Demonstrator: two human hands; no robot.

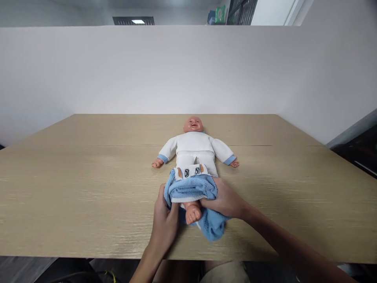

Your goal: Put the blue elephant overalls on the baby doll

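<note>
A baby doll (194, 147) in a white top with blue cuffs lies on its back on the wooden table (73, 188), head away from me. Blue trousers (191, 188) with a white waistband printed with eyes are bunched around its legs, and one bare foot (193, 214) sticks out. My left hand (165, 222) grips the left side of the blue fabric. My right hand (225, 200) is closed on the right side of the fabric by the doll's hip.
A white partition wall (147, 70) stands along the table's far edge. The near table edge (88, 257) runs just below my wrists. A dark surface (359, 149) shows at the right beyond the table.
</note>
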